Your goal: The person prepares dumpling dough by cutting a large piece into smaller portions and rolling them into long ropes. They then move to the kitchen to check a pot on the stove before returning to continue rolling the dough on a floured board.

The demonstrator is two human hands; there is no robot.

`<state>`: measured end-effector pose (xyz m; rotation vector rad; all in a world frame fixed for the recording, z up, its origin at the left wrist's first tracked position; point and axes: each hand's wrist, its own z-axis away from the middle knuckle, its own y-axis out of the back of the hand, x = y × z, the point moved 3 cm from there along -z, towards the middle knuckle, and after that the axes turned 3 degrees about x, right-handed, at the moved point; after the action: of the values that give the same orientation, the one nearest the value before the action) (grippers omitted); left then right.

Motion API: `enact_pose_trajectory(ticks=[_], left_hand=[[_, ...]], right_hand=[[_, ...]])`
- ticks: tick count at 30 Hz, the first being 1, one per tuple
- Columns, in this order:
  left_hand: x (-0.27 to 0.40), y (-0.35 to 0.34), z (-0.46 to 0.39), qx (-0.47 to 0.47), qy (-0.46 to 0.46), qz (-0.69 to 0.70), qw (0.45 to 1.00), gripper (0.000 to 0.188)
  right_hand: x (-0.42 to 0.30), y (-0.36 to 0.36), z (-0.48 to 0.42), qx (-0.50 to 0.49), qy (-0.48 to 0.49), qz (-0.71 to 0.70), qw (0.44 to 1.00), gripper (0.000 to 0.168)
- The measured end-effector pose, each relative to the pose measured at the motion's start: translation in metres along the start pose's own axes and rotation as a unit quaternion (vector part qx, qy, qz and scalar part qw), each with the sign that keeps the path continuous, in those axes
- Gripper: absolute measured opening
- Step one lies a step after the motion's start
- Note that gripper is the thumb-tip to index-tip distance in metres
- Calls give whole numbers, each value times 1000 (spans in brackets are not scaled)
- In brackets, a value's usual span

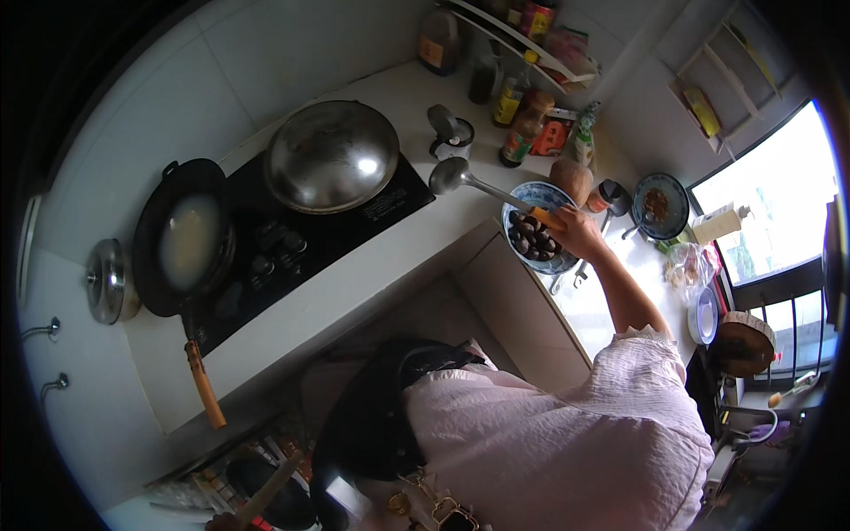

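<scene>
My right hand (579,231) is closed around the wooden handle of a metal ladle (449,176), whose round end hangs over the counter edge beside the hob. Below the handle, a blue-and-white bowl (554,265) holds several dark, rounded food pieces (531,239). A dark wok (149,259) with a wooden handle, pale cloudy liquid inside, sits on the left of the black hob (319,255). Over the other burner is a domed metal lid (332,156). At the dim bottom left edge, a brown shape, perhaps my left hand (222,522), touches a tan stick-like thing (269,490).
Behind the bowl stand sauce bottles (526,133), an open-lidded canister (454,138) and a round brown object (571,180). A small bowl with brown sauce (660,206) is near the window. A metal pot (109,282) stands left of the wok; a thick round wooden board (744,344) is far right.
</scene>
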<state>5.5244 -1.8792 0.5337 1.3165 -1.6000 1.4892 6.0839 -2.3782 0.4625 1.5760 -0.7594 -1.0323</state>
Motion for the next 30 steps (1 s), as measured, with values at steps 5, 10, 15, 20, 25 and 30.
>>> enact_pose_trajectory(ticks=[5, 10, 15, 20, 25, 30], left_hand=[[1, 3, -4, 7, -3, 1, 1000, 27], [-3, 14, -8, -9, -4, -10, 1000, 25], [-1, 8, 1, -5, -12, -13, 1000, 22], [4, -5, 13, -17, 20, 19, 999, 20], [11, -5, 22, 2, -5, -1, 1000, 21], [6, -3, 27, 10, 18, 43, 999, 21]], right_hand=[[27, -7, -6, -31, -22, 38, 999, 27], [13, -10, -13, -62, -12, 42, 997, 28], [-9, -1, -23, -43, 1, -6, 999, 30], [-21, -13, -43, -8, -47, -102, 994, 30], [-5, -15, -44, 10, -56, -142, 988, 31], [-5, -11, -25, -2, -21, -56, 998, 27]])
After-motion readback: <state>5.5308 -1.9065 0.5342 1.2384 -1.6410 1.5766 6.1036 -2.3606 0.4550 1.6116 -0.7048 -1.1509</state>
